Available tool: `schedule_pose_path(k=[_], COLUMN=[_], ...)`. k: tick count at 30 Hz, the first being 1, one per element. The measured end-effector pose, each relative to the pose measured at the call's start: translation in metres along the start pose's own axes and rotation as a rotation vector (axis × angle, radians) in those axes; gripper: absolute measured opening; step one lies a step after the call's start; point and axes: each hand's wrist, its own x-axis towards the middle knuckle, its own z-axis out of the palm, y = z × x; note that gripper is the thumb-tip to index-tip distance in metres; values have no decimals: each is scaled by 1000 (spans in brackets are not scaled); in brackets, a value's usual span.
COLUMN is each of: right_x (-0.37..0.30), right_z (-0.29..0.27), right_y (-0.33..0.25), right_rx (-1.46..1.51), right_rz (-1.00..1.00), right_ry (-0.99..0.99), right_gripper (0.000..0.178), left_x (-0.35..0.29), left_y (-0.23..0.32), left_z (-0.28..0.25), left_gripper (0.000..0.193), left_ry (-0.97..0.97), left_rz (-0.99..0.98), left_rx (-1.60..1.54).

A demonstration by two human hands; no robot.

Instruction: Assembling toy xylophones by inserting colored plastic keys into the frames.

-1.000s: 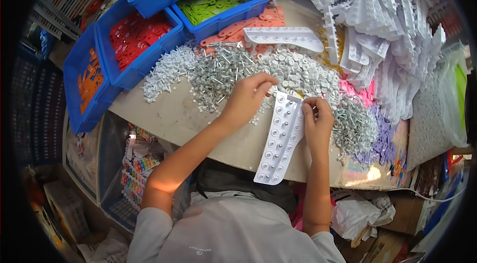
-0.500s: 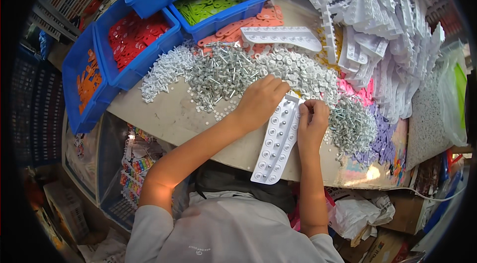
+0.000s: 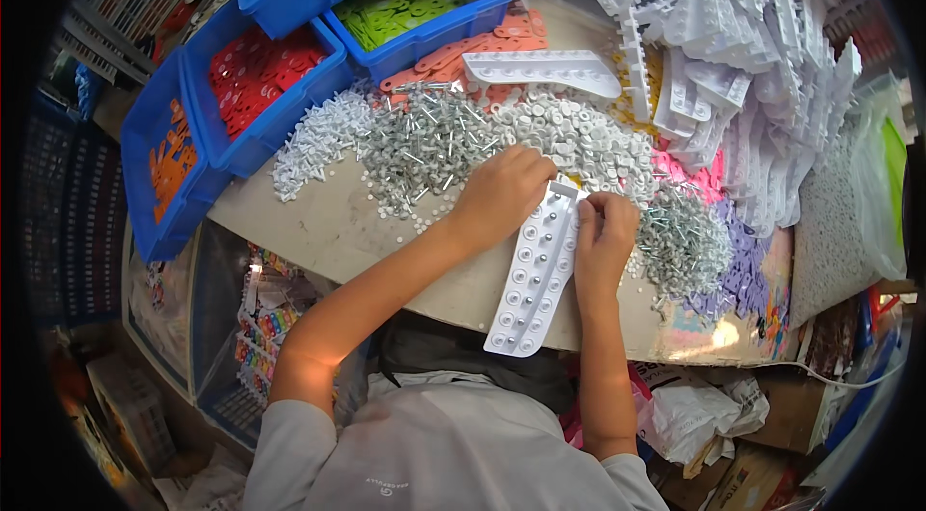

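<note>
Since the earlier frame, both hands have closed in on the top of the white strip (image 3: 536,270), which has turned more upright at frame centre. Left hand (image 3: 502,197) lies curled over its upper end, likely steadying it; right hand (image 3: 606,239) pinches something small beside its edge (too small to tell what). Screws (image 3: 434,139) and white caps (image 3: 579,130) are heaped just above, crowding the table (image 3: 328,221); blue bins (image 3: 260,96) sit upper left.

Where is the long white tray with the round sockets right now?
In the head view the long white tray lies lower centre on the table, between the left hand and right hand, with its near end over the table's edge, just below the pile of metal screws.
</note>
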Motion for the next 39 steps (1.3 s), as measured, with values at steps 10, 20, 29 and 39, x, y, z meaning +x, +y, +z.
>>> schedule_pose_path(k=[10, 20, 29, 39], right_x=[0, 1, -2, -1], right_z=[0, 0, 0, 0], right_y=[1, 0, -6, -1], right_rx=[14, -7, -80, -91], right_rz=[19, 3, -31, -57], right_ry=[-18, 9, 26, 22], right_gripper=[8, 8, 6, 6], left_x=[-5, -6, -10, -3], left_y=[0, -4, -1, -12], left_z=[-14, -8, -10, -38], left_gripper=[21, 10, 8, 11], left_ry=[-130, -63, -29, -17], left_rz=[255, -89, 47, -164], left_rx=[195, -73, 103, 147])
